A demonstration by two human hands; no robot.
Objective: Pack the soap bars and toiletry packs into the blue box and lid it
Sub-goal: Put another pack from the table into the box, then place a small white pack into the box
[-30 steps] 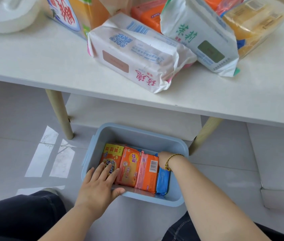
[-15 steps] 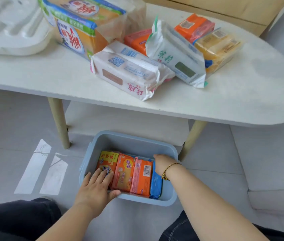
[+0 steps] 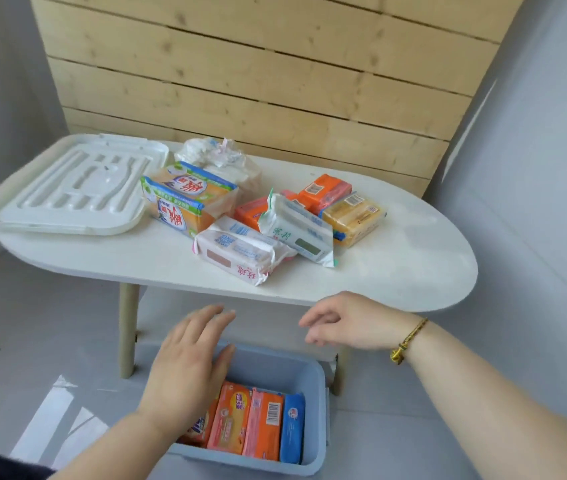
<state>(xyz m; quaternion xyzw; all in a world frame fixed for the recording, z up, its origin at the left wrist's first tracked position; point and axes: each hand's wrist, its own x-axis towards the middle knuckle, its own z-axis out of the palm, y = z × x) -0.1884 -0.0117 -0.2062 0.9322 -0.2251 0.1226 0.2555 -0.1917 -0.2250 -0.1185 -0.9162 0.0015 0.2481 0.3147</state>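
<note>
The blue box stands on the floor under the table edge, with several soap bars on edge in a row inside. My left hand hovers open above the box's left side and hides part of it. My right hand is raised above the box, near the table's front edge, fingers loosely apart and empty. On the white table lie a pink-and-white toiletry pack, a white-and-green pack, orange soap bars, a yellow soap pack and a large orange multipack. The white lid rests at the table's left end.
A crumpled clear plastic bag sits behind the multipack. A wooden plank wall backs the table. Table legs stand left and right of the box. Grey tiled floor lies around, with bright light patches at lower left.
Both hands have lifted out of the box, the right one rising toward the table edge. The view has tilted up, so the whole table and the wall show.
</note>
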